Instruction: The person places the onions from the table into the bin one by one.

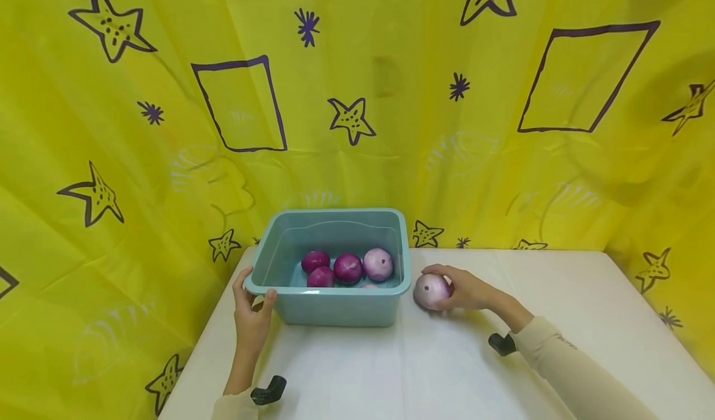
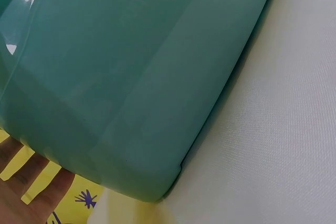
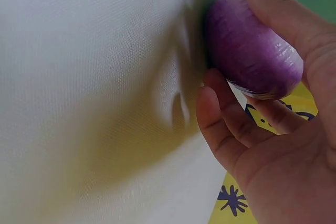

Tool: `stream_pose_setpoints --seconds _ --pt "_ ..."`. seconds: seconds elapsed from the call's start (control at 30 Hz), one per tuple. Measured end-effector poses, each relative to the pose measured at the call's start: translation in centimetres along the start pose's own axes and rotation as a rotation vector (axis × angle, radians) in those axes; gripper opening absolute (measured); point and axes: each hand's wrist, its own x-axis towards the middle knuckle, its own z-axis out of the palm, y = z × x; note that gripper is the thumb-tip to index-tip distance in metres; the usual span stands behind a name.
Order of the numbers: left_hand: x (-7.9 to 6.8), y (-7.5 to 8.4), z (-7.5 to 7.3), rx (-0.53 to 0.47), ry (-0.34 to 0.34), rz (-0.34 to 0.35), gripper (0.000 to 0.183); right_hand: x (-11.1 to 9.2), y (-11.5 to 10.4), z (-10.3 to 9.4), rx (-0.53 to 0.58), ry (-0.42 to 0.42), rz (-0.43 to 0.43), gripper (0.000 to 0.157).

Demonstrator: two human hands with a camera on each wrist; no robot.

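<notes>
A pale purple onion [image 1: 432, 291] sits just right of the teal plastic bin [image 1: 341, 308]. My right hand [image 1: 460, 288] grips it from the right side, thumb on the near side and fingers curled over the far side. In the right wrist view the onion [image 3: 249, 45] shows deep purple skin between thumb and fingers, close to the white tabletop. My left hand [image 1: 252, 311] holds the bin's front left corner, thumb at the front rim and fingers along the left side. Inside the bin lie several red onions [image 1: 348, 268] and a paler onion [image 1: 378, 264].
The bin stands on a white-covered table [image 1: 447, 370], near its back edge. A yellow curtain [image 1: 391, 172] with drawn stars and frames hangs behind and on both sides. Dark wrist-mounted pieces [image 1: 269, 391] stick out from both sleeves.
</notes>
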Motion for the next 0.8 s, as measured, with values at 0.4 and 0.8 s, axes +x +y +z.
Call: stream_pose_setpoints --seconds 0.4,0.8 --pt "0.0 0.3 0.0 0.008 -0.007 -0.01 0.071 -0.1 0.3 0.0 -0.011 0.008 0.009 0.069" --pt "-0.1 0.5 0.0 0.017 0.003 -0.022 0.071 0.0 -0.4 -1.7 -0.079 0.012 -0.026 0.066"
